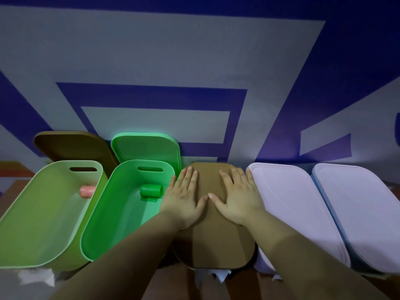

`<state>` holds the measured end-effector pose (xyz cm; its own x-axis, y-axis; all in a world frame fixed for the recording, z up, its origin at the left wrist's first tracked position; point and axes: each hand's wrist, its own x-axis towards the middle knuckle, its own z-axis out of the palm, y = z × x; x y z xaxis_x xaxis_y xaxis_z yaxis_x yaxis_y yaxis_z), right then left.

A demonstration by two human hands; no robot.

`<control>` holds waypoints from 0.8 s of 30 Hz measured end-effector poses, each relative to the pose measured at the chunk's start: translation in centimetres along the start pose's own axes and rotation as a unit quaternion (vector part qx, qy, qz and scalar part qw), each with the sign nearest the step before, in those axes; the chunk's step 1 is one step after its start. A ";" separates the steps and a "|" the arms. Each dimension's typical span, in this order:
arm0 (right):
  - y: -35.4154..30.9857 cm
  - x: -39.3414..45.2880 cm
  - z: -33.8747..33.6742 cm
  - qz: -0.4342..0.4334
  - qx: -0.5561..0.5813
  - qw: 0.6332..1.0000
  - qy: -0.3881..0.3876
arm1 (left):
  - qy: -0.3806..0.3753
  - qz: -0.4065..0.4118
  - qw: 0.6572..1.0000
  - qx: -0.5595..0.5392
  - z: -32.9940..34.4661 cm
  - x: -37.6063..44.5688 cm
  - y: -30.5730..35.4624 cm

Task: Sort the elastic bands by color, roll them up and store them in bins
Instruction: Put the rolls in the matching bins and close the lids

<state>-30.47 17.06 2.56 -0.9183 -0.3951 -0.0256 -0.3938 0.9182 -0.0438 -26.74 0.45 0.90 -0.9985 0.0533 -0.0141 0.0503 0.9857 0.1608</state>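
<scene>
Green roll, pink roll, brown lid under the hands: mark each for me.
green roll (150, 190): head view, middle of its side, inside the green bin.
pink roll (87, 191): head view, its side, far end of the yellow-green bin.
brown lid (213, 239): head view, bare top nearer than both hands.

**Two bins open, three covered**

Both the left hand (185, 197) and the right hand (237, 197) lie flat on the brown lid (214, 239), thumbs touching, covering the middle bin. The olive bin (26, 241) and the green bin (97, 239) stand open from above, each holding one roll at its far end. Their lids lean against the wall behind. The lilac lid (296, 208) and the blue lid (363, 213) close off the bins on the right.
</scene>
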 end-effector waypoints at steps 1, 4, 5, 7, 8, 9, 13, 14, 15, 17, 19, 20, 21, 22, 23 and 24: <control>0.0 0.0 0.0 -0.001 -0.002 1.000 0.000 | 0.001 0.001 1.000 0.000 0.0 0.0 0.0; -0.1 0.1 0.0 -0.003 -0.017 1.000 0.009 | 0.008 0.001 1.000 0.002 0.0 0.0 0.0; -0.1 0.0 0.0 0.000 -0.020 1.000 0.012 | 0.013 0.002 1.000 0.003 -0.1 0.0 0.1; -0.2 -0.2 0.2 0.006 -0.023 1.000 0.012 | 0.020 0.000 1.000 0.010 0.0 -0.2 0.2; -0.3 -0.3 0.3 0.008 -0.021 1.000 0.012 | 0.023 -0.001 1.000 0.011 0.0 -0.2 0.3; -0.3 -0.2 0.3 0.011 -0.017 1.000 0.012 | 0.026 -0.001 1.000 0.012 0.0 -0.2 0.3; -0.1 0.1 0.5 0.008 -0.025 1.000 -0.012 | 0.077 -0.003 0.997 -0.006 0.1 -0.4 0.3; -0.1 0.0 0.4 0.008 -0.035 0.999 -0.017 | 0.090 0.000 0.996 -0.011 0.0 -0.5 0.4; -0.2 0.0 0.3 0.007 -0.049 0.999 -0.013 | 0.099 0.005 0.995 -0.012 -0.2 -0.6 0.4; -0.8 -0.4 -0.3 0.005 -0.074 0.997 0.020 | 0.118 0.025 0.993 -0.011 -0.7 -0.9 0.8; -1.7 -1.1 -1.2 0.019 -0.056 0.997 0.050 | 0.138 0.025 0.990 -0.015 -1.6 -1.5 1.4; -1.9 -1.8 -1.6 0.029 -0.032 0.998 0.054 | 0.144 0.014 0.989 -0.020 -1.9 -1.9 1.7; -2.1 -2.5 -1.8 0.039 -0.010 0.998 0.051 | 0.142 0.005 0.990 -0.023 -2.0 -2.6 2.0; -2.2 -3.6 -1.8 0.046 0.004 0.998 0.042 | 0.131 0.002 0.991 -0.022 -1.8 -3.5 2.2; -2.3 -4.7 -1.9 0.049 0.009 0.998 0.034 | 0.115 0.005 0.993 -0.016 -1.3 -4.6 2.3; -2.2 -5.7 -1.6 0.050 0.007 0.998 0.024 | 0.100 0.013 0.995 -0.007 -0.8 -5.7 2.4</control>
<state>-24.41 17.39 4.43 -0.9542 -0.2985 0.0177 -0.2990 0.9525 -0.0582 -20.98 2.41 2.14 -0.9813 0.0443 0.1873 0.0773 0.9819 0.1729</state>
